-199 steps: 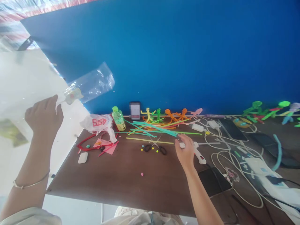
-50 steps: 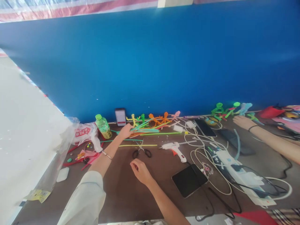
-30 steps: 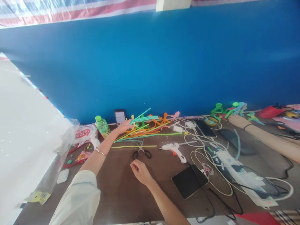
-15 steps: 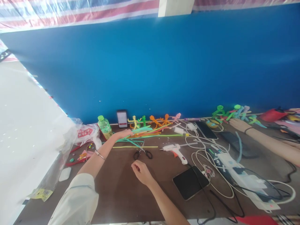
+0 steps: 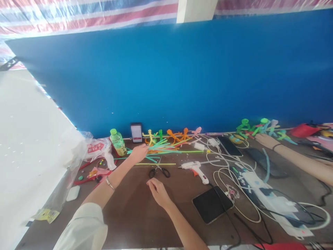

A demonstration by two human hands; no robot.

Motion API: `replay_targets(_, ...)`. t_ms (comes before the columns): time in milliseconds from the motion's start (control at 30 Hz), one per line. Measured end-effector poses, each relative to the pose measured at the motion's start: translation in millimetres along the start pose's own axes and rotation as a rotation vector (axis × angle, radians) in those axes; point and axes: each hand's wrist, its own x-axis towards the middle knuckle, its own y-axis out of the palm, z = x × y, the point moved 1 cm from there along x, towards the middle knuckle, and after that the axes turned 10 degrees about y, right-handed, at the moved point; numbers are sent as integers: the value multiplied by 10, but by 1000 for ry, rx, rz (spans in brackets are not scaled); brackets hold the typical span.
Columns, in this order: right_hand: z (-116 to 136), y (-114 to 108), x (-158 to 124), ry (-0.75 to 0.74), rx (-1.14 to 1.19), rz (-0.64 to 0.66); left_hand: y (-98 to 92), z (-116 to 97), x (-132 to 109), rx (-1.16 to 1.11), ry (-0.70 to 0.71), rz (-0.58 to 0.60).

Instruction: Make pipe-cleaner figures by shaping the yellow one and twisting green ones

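Craft workspace: glue gun [image 5: 199,169], scissors [image 5: 158,167], colourful sticks [image 5: 162,150], little figures [image 5: 185,133] (seemingly plastic sheeting [image 5: 91,15] above a blue partition [image 5: 166,76]).

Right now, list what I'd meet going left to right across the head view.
White rounded case → green-capped bottle → left hand → scissors, with the right hand just nearer → white glue gun → another person's hand → red object near the far edge.
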Motion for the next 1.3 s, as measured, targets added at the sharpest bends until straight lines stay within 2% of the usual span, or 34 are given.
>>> replay_targets(133,-63,-56,41,85,419,-112,137,-335,-338,-45,103,-19)
replay_targets(233,-54,-190,90,72,647,-227,266,-517,-586,-227,126,42)
replay_targets(300,-31,-283,130,77,708,-237,321,-571,-696,-413,101,97)
replay_targets(400,3,-367,199,128,678,-176,357,-563,-766,-805,5,251)
replay_targets(500,22,-381,270,180,697,-193,367,-493,-775,-1116,-146,387)
replay_targets(600,30,-351,320,207,815,-165,390,-432,-778,-1229,-207,438)
replay_targets(767,-2,-315,318,278,890,-78,489,-442,-804,-1302,-202,556)
replay_targets(833,-38,-325,309,304,914,-57,513,-462,-818,-1336,-222,568)
replay_targets(1000,-177,-447,355,279,1001,-179,472,-432,-885,-1433,-262,464)
replay_targets(1167,-284,-584,407,262,1095,-299,410,-247,-973,-1525,-337,304)
replay_targets(1233,-294,-593,408,270,1110,-298,400,-153,-971,-1539,-398,131)
replay_targets(1300,-290,-573,404,279,1113,-281,403,-83,-934,-1537,-452,-158)
